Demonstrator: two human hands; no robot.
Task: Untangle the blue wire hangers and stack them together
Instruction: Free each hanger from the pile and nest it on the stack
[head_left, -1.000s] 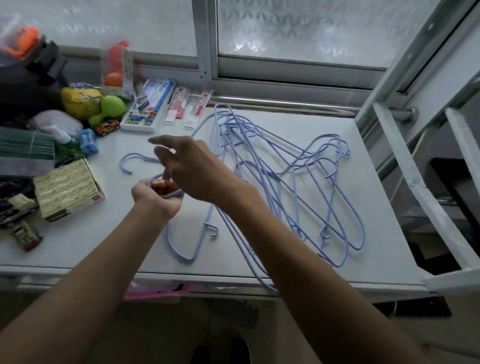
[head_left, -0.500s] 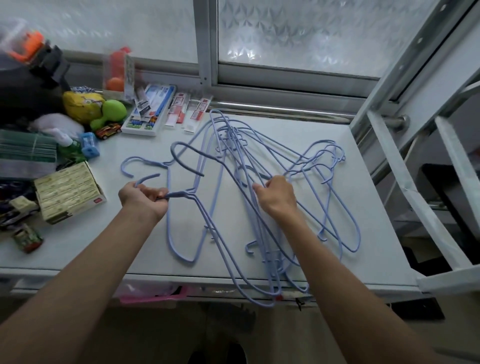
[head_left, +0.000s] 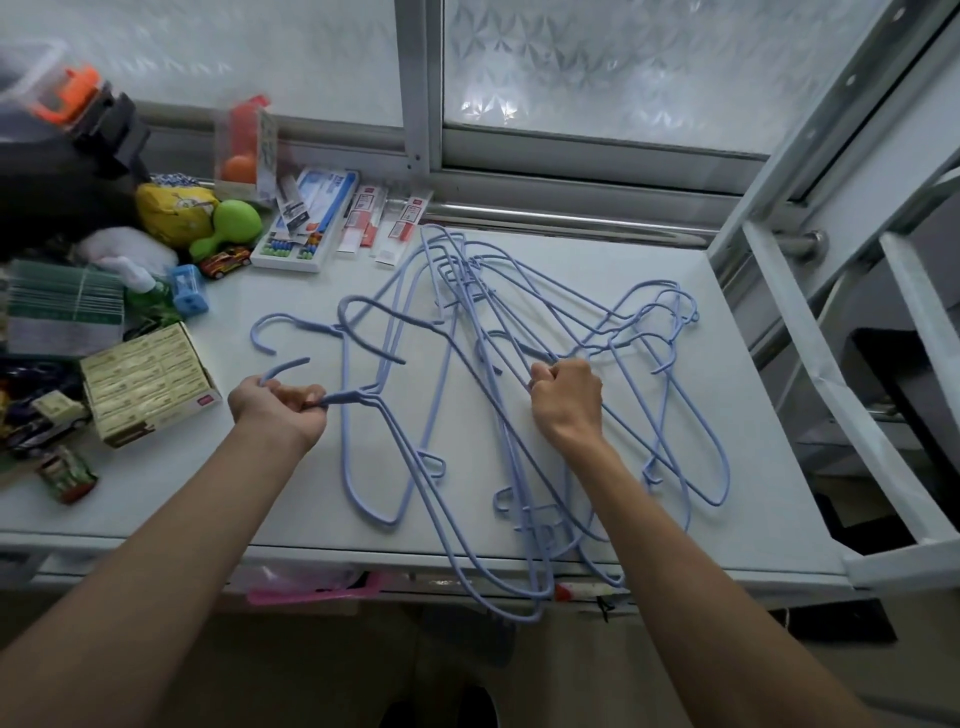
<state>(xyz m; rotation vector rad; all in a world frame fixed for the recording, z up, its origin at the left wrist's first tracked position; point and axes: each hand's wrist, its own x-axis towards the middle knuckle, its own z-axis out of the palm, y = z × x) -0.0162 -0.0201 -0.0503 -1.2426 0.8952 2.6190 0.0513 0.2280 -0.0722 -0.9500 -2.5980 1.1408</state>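
Note:
Several blue wire hangers (head_left: 524, 374) lie tangled across the white table (head_left: 753, 499), some hanging over its front edge. My left hand (head_left: 278, 408) is closed on the neck of one hanger (head_left: 358, 399) at the left of the pile; its hook curls up past my fingers. My right hand (head_left: 566, 397) is a fist closed around wires in the middle of the tangle. Another hanger hook (head_left: 265, 332) lies free on the table just beyond my left hand.
Clutter fills the table's left side: a cardboard box (head_left: 148, 382), toy cars (head_left: 226, 261), a green toy (head_left: 231, 226), a blue sharpener (head_left: 189, 296) and stationery packs (head_left: 311, 223). A window frame (head_left: 421, 104) runs behind, and a white metal frame (head_left: 810, 332) stands at the right.
My right hand left its place over my left hand, crossed to the right and closed on wires in the middle of the tangle. My left hand keeps its grip on the hanger neck.

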